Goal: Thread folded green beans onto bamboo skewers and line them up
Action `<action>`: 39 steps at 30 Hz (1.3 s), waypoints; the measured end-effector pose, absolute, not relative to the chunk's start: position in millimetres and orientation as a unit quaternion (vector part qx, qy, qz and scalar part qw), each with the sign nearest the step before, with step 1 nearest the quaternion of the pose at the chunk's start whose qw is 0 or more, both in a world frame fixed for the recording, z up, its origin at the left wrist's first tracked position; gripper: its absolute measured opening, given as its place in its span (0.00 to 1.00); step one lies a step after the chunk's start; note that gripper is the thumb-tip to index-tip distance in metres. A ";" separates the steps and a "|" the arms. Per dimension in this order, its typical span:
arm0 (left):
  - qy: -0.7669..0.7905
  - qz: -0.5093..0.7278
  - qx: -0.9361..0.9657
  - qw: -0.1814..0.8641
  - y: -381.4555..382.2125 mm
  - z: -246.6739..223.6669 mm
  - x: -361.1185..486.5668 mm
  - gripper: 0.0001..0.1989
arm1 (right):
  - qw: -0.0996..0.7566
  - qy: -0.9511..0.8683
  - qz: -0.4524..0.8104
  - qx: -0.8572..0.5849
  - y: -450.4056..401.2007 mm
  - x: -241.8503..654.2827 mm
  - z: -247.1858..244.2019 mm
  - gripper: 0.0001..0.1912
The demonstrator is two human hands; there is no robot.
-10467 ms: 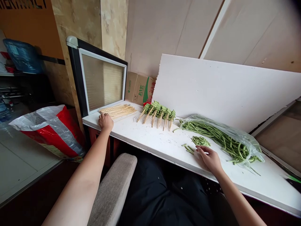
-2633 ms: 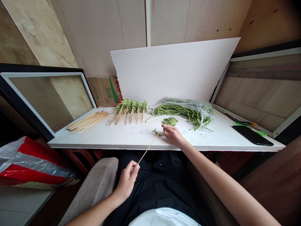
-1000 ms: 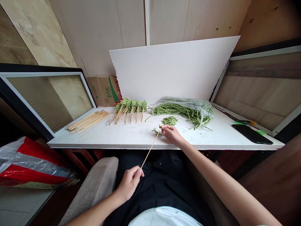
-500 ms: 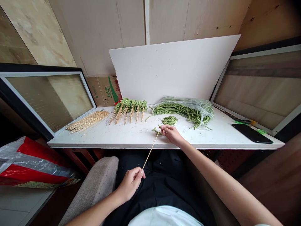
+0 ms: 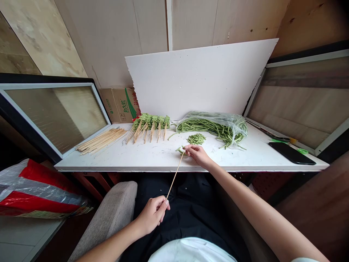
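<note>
Above my lap, my left hand (image 5: 155, 214) is closed on the lower end of a thin wooden skewer (image 5: 175, 175), which slants up to the right. At its far tip, over the table's front part, my right hand (image 5: 198, 155) pinches a green bean (image 5: 183, 147), mostly hidden by the fingers. A piece of long bean shows just behind that tip. Farther back lies a small heap of cut bean pieces (image 5: 196, 138). Behind it, a bundle of long green beans (image 5: 203, 126) lies partly inside a clear plastic bag (image 5: 240, 123).
Bean-loaded skewers (image 5: 151, 122) are stacked at the table's back left, beside a pile of bare skewers (image 5: 100, 140). A black phone (image 5: 291, 153) lies at the right end. A cardboard box (image 5: 118, 105) and white board (image 5: 201, 80) stand behind.
My left hand has shifted very slightly right and down with the skewer. The right hand stays pinched at the tip, nearly still.
</note>
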State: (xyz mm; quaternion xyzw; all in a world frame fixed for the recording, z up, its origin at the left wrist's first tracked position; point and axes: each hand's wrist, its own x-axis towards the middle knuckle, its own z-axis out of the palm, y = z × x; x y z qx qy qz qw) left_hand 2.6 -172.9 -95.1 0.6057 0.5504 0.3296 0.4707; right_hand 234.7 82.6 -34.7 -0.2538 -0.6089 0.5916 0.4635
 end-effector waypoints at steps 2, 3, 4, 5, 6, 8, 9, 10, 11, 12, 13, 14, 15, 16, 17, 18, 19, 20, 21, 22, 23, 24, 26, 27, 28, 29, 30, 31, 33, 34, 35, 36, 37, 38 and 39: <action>0.550 0.326 0.607 0.472 -172.9 -95.4 2.3 0.28 | 0.460 -0.613 0.592 -0.249 82.4 235.0 -34.6 0.18; 0.549 0.326 0.607 0.473 -172.9 -95.6 2.1 0.27 | 0.459 -0.613 0.593 -0.247 82.2 235.1 -34.5 0.17; 0.548 0.326 0.607 0.475 -172.7 -96.0 1.9 0.27 | 0.460 -0.613 0.593 -0.247 82.0 235.1 -34.4 0.17; 0.546 0.326 0.607 0.476 -172.6 -96.4 1.7 0.27 | 0.461 -0.614 0.591 -0.248 81.7 235.1 -34.2 0.17; 0.545 0.326 0.608 0.477 -172.5 -96.8 1.6 0.27 | 0.461 -0.614 0.590 -0.250 81.4 235.1 -33.9 0.17; 0.544 0.323 0.609 0.479 -172.3 -97.5 1.3 0.26 | 0.460 -0.617 0.587 -0.253 81.0 234.8 -33.6 0.17; 0.544 0.321 0.610 0.479 -172.2 -97.7 1.3 0.26 | 0.460 -0.618 0.585 -0.253 80.8 234.7 -33.6 0.17; 0.544 0.319 0.610 0.480 -172.3 -97.8 1.3 0.26 | 0.460 -0.620 0.584 -0.252 80.8 234.6 -33.7 0.17; 0.544 0.318 0.610 0.480 -172.4 -97.8 1.4 0.26 | 0.459 -0.621 0.583 -0.251 80.9 234.5 -33.9 0.17; 0.545 0.316 0.610 0.481 -172.6 -97.8 1.5 0.26 | 0.459 -0.623 0.582 -0.250 81.1 234.4 -34.3 0.17; 0.545 0.313 0.611 0.481 -172.8 -97.7 1.7 0.26 | 0.460 -0.624 0.581 -0.250 81.4 234.3 -34.8 0.17; 0.546 0.312 0.612 0.480 -173.0 -97.6 1.9 0.26 | 0.460 -0.624 0.580 -0.251 81.7 234.2 -35.2 0.17; 0.546 0.311 0.612 0.480 -173.2 -97.5 2.1 0.26 | 0.460 -0.625 0.578 -0.252 81.9 234.2 -35.5 0.17; 0.546 0.309 0.613 0.480 -173.4 -97.3 2.2 0.26 | 0.460 -0.626 0.577 -0.254 81.9 234.1 -35.7 0.18; 0.546 0.308 0.613 0.480 -173.6 -97.1 2.3 0.26 | 0.459 -0.627 0.576 -0.255 81.7 234.1 -35.7 0.18; 0.547 0.306 0.614 0.480 -173.7 -97.0 2.3 0.26 | 0.457 -0.629 0.574 -0.255 81.4 234.0 -35.4 0.18; 0.546 0.304 0.616 0.480 -173.8 -96.9 2.3 0.26 | 0.455 -0.633 0.572 -0.255 80.8 234.0 -34.9 0.18; 0.546 0.301 0.617 0.480 -174.0 -97.0 2.1 0.26 | 0.453 -0.636 0.570 -0.254 80.2 234.0 -34.2 0.18; 0.546 0.298 0.618 0.480 -174.1 -97.1 1.9 0.26 | 0.452 -0.639 0.568 -0.254 79.4 234.0 -33.4 0.18; 0.546 0.296 0.620 0.480 -174.2 -97.4 1.7 0.26 | 0.451 -0.642 0.566 -0.255 78.6 234.0 -32.5 0.18; 0.546 0.294 0.620 0.481 -174.2 -97.9 1.5 0.26 | 0.450 -0.644 0.563 -0.257 77.9 234.0 -31.6 0.18; 0.546 0.293 0.620 0.481 -174.3 -98.4 1.3 0.26 | 0.450 -0.645 0.561 -0.259 77.2 233.9 -30.8 0.19; 0.546 0.291 0.620 0.482 -174.3 -99.3 1.4 0.27 | 0.450 -0.647 0.556 -0.263 75.8 233.8 -29.1 0.19; 0.546 0.290 0.620 0.483 -174.3 -99.6 1.5 0.27 | 0.449 -0.649 0.555 -0.263 75.1 233.8 -28.3 0.19; 0.547 0.288 0.620 0.484 -174.2 -99.6 1.8 0.27 | 0.448 -0.651 0.553 -0.264 74.4 233.7 -27.4 0.20; 0.547 0.286 0.620 0.485 -174.2 -99.5 2.2 0.27 | 0.447 -0.652 0.552 -0.266 73.7 233.6 -26.6 0.20; 0.547 0.283 0.619 0.486 -174.2 -99.1 2.6 0.27 | 0.445 -0.654 0.550 -0.269 73.0 233.5 -25.9 0.21; 0.548 0.279 0.619 0.488 -174.1 -98.5 3.0 0.27 | 0.442 -0.656 0.547 -0.273 72.3 233.4 -25.2 0.22; 0.549 0.271 0.619 0.491 -174.1 -97.1 3.6 0.28 | 0.437 -0.662 0.540 -0.282 71.2 233.1 -24.4 0.23; 0.549 0.268 0.620 0.492 -174.2 -96.5 3.8 0.28 | 0.435 -0.665 0.537 -0.285 70.8 233.0 -24.3 0.24; 0.549 0.266 0.620 0.493 -174.3 -95.9 3.9 0.28 | 0.432 -0.668 0.534 -0.286 70.6 232.9 -24.4 0.24; 0.550 0.263 0.621 0.493 -174.6 -95.6 3.9 0.28 | 0.431 -0.670 0.532 -0.286 70.5 232.9 -24.7 0.24; 0.550 0.262 0.622 0.493 -175.0 -95.4 3.9 0.28 | 0.430 -0.672 0.531 -0.285 70.5 232.8 -25.0 0.24; 0.550 0.260 0.622 0.493 -175.4 -95.4 3.8 0.28 | 0.429 -0.674 0.530 -0.284 70.6 232.8 -25.4 0.23; 0.550 0.258 0.623 0.494 -175.7 -95.5 3.7 0.27 | 0.429 -0.675 0.530 -0.283 70.7 232.8 -25.8 0.23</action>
